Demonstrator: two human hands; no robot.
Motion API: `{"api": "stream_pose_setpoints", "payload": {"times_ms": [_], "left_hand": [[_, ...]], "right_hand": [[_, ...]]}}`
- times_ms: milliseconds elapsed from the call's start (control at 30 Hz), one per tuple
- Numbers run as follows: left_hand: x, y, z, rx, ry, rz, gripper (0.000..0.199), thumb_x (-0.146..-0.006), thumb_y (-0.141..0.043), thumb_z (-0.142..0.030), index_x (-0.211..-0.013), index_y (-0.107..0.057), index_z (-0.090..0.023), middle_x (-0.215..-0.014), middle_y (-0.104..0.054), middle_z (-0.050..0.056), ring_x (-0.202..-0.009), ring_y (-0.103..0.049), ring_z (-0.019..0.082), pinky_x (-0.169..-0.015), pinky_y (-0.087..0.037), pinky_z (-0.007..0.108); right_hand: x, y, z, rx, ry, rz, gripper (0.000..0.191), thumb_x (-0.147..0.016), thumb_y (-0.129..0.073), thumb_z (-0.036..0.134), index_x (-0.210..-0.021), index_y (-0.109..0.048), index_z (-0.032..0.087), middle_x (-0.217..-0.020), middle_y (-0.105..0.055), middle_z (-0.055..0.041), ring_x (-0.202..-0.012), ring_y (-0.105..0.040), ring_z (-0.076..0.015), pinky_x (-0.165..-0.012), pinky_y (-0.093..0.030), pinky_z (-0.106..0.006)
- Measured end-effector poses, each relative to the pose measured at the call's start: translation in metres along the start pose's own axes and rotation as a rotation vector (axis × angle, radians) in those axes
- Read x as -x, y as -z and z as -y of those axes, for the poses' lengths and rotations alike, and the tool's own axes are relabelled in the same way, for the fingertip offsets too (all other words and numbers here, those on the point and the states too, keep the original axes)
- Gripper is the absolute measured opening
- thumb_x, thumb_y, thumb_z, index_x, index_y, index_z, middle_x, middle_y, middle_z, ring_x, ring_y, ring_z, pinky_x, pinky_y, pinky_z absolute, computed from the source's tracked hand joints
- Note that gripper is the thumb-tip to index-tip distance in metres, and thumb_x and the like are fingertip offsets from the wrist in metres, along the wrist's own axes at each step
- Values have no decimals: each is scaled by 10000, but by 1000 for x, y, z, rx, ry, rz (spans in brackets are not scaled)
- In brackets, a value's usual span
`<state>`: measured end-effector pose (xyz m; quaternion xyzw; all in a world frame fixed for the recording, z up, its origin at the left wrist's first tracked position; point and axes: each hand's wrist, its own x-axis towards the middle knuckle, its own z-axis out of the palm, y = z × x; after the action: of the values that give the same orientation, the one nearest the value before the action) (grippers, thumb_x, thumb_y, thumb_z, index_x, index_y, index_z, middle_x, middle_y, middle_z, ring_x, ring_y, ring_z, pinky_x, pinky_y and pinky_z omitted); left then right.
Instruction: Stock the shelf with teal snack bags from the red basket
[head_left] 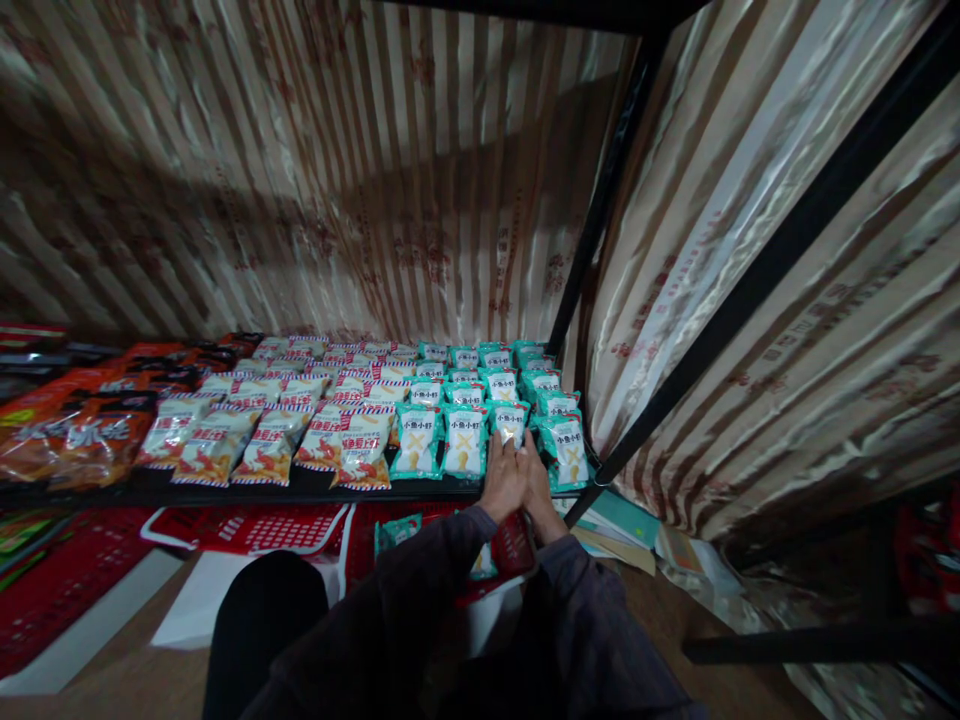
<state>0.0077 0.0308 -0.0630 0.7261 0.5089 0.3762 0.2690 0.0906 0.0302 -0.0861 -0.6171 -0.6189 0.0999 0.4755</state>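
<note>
Side by side at the shelf's front edge, my left hand point(505, 478) and my right hand point(535, 484) are on a small teal-and-white snack bag point(510, 418). Their fingers press together over its lower half and hide it; the bag's printed top shows above them. To the left stands another teal snack bag point(465, 441) in the front row, and a further teal bag point(568, 450) sits just right of my right hand. More bags of the same kind line up behind in rows.
White-and-orange snack bags point(281, 440) and orange-black bags point(101, 435) fill the black shelf point(300, 495) leftward. Below are red baskets point(262, 528), one holding teal bags. A black post point(675, 330) rises at the right, before striped curtains point(450, 200). Papers point(619, 525) lie below it.
</note>
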Motion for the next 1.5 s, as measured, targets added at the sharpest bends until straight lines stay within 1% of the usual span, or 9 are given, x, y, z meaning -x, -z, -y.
{"api": "stream_pose_setpoints", "payload": {"times_ms": [167,367,500,733,867,1133,1233,1367,1500], "left_hand": [[2,2,-1,45,55,-5,521,-926,-324,-378,-1364,-446,-124,-1531,-325,148,-1451,-210,257,-1197,-195,473],[-5,7,-8,34,45,-15,564,-933,-304,-373,-1404,-387,-75,-1553,-253,182,-1460,-162,265,-1200,-157,473],[-14,9,-8,1,41,8,584,-937,-286,-378,-1409,-372,-46,-1566,-196,198,-1464,-127,273,-1197,-154,478],[-21,-7,3,-49,-23,15,553,-942,-280,-345,-1432,-344,-95,-1559,-246,170,-1467,-109,265,-1201,-126,502],[-17,-9,5,-54,-62,-21,548,-945,-281,-340,-1451,-315,-134,-1563,-254,139,-1473,-67,266,-1199,-122,530],[-14,1,3,-89,-51,0,554,-943,-278,-329,-1451,-316,-112,-1553,-266,160,-1469,-88,294,-1199,-149,534],[-13,3,1,-86,-74,3,564,-946,-275,-339,-1456,-306,-102,-1559,-246,165,-1471,-48,297,-1199,-145,534],[-12,6,-1,-77,-93,-1,568,-948,-286,-337,-1471,-283,-116,-1571,-220,154,-1470,-9,291,-1199,-136,530],[-12,11,-4,-79,-127,5,572,-953,-275,-343,-1479,-269,-117,-1581,-190,150,-1470,6,285,-1196,-124,539]], "right_hand": [[-1,-5,-4,-126,-64,-12,569,-907,-320,347,-1441,-384,160,-1308,-599,-109,-1202,-537,-218,-1020,-421,-346],[-13,-16,-7,-166,-62,-66,623,-890,-318,423,-1426,-387,112,-1396,-508,-147,-1311,-435,-230,-1104,-343,-413],[-25,-24,-15,-108,-17,-27,638,-871,-320,433,-1408,-414,102,-1434,-466,-153,-1346,-395,-236,-1130,-309,-438],[-29,-29,-30,-88,-19,11,590,-904,-261,388,-1431,-389,156,-1460,-446,-100,-1376,-349,-194,-1133,-307,-422],[-21,-34,-21,-30,7,11,545,-932,-257,345,-1445,-378,204,-1457,-453,-75,-1393,-320,-168,-1143,-285,-399],[-1,-74,13,3,-60,-21,542,-946,-235,242,-1482,-303,277,-1500,-394,-38,-1443,-219,-161,-1173,-216,-436],[-2,-71,13,-2,-54,-35,545,-945,-224,235,-1483,-298,274,-1506,-385,-35,-1447,-207,-163,-1174,-210,-451],[-10,-51,0,39,-29,-26,539,-938,-251,253,-1471,-330,251,-1515,-373,-47,-1446,-206,-167,-1163,-248,-414],[-15,-35,-15,59,7,-8,559,-946,-255,257,-1496,-243,163,-1536,-321,-105,-1431,-240,-186,-1162,-262,-421]]}}
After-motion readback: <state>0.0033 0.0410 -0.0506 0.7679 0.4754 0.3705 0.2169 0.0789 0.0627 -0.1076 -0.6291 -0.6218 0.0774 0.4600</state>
